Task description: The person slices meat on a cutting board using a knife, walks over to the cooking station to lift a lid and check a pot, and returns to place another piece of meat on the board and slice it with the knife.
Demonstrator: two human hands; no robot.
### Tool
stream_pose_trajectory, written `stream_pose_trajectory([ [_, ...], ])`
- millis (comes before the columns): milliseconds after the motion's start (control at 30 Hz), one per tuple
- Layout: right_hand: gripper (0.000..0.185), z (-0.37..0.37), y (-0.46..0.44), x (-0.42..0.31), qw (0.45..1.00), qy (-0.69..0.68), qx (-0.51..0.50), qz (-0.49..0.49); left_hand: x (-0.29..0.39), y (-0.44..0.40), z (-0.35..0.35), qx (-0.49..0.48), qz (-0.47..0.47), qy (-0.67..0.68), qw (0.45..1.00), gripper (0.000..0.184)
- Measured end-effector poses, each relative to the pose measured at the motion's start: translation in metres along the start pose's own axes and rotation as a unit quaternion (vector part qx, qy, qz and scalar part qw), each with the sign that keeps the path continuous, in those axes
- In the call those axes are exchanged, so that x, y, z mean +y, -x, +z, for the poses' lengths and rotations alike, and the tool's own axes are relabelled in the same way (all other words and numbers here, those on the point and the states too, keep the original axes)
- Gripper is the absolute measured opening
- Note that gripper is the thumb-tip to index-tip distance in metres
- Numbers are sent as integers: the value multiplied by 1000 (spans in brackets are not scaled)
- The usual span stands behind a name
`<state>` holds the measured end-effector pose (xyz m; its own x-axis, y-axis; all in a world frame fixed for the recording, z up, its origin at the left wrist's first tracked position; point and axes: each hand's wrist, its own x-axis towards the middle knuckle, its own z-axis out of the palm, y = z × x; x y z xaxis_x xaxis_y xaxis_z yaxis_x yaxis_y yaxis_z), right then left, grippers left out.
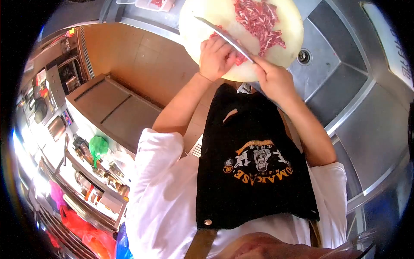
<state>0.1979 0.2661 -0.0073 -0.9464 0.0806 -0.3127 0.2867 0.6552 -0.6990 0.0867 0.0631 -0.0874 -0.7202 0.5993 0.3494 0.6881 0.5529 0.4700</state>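
Observation:
A round, pale cutting board point(196, 26) lies at the top of the view. My right hand point(276, 80) is closed round the handle of a kitchen knife point(228, 39), whose blade slants across the board toward the upper left. Just left of the blade, my left hand point(215, 58) has its fingers curled down on a piece of raw red meat point(240, 58), which they partly hide. On the knife's other side, a heap of thin-sliced raw meat point(260, 23) with white fat streaks covers part of the board.
A metal sink with a drain point(304, 56) is to the right of the board. White trays point(155, 4), one holding meat, sit at the upper left. A low metal cabinet point(116, 103), a green bag point(98, 147) and red plastic bags point(86, 231) are on the left.

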Motion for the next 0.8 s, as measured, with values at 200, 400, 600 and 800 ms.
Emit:
stream_pose_trajectory([
  [200,34,-29,48,18,999,0,-39,32,1,-3,-3,1,4,22,1000,19],
  [400,34,24,-81,-17,999,-33,-19,-18,-3,-1,-2,2,6,38,999,18],
  [600,35,-6,-72,-7,996,-53,60,41,5,-1,-8,21,1,57,998,22],
  [800,35,-34,38,4,999,30,-12,-23,3,-2,-9,-9,18,17,1000,22],
])
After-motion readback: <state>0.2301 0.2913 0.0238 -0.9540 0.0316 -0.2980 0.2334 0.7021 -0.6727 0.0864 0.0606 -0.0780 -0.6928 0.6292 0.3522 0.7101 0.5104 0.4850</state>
